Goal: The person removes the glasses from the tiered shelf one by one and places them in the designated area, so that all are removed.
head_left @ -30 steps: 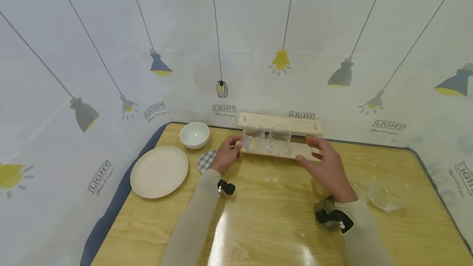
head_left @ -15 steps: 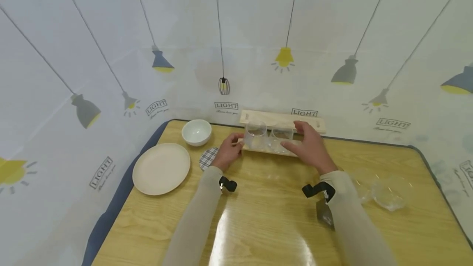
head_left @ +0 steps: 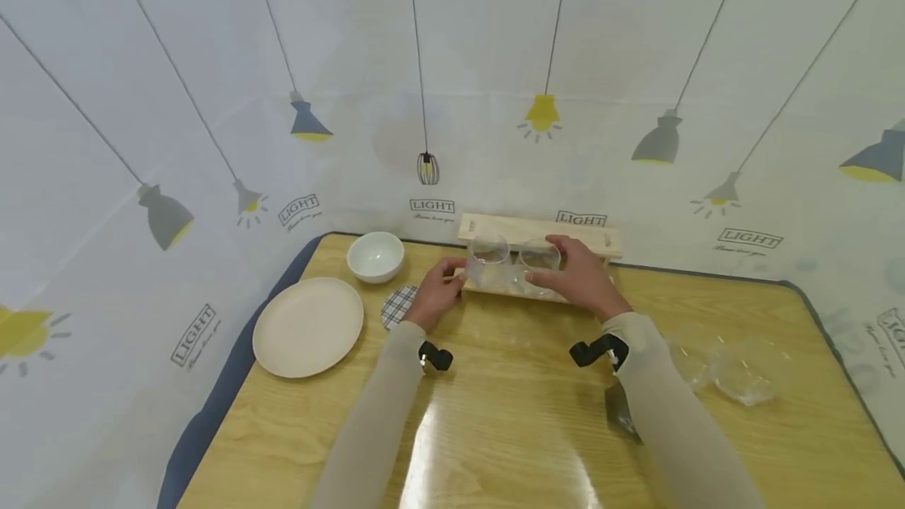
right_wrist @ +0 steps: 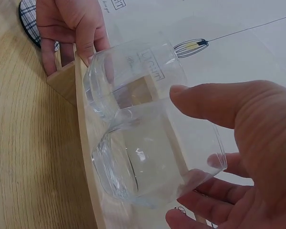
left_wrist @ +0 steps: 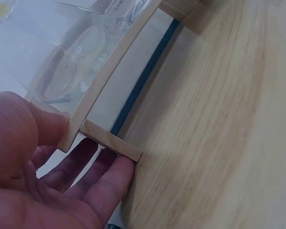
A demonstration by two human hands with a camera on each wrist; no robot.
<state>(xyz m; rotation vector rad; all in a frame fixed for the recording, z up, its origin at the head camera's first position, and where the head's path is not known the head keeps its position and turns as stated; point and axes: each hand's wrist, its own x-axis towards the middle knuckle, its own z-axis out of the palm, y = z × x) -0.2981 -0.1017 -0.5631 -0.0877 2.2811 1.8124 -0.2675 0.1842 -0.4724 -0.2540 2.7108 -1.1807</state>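
A low wooden stand [head_left: 488, 287] sits at the back of the table, with two clear glasses upright on its board. My left hand [head_left: 436, 293] grips the stand's left end; in the left wrist view the thumb lies on the board [left_wrist: 102, 78] and the fingers are at its short leg [left_wrist: 109, 139]. The right hand [head_left: 580, 277] holds the right glass [right_wrist: 143, 157], thumb on one side and fingers on the other. Beside it, nearer my left hand, stands the other glass [right_wrist: 128, 86].
Behind the stand a second wooden piece [head_left: 540, 235] stands against the wall. To the left are a white bowl [head_left: 375, 258], a beige plate [head_left: 308, 327] and a checked coaster [head_left: 397, 306]. Clear glassware [head_left: 744, 375] stands at right; a dark object [head_left: 620, 411] is partly under my right forearm.
My right hand has moved left from the stand's right end to the right glass and now holds it. The left hand keeps its grip on the stand.
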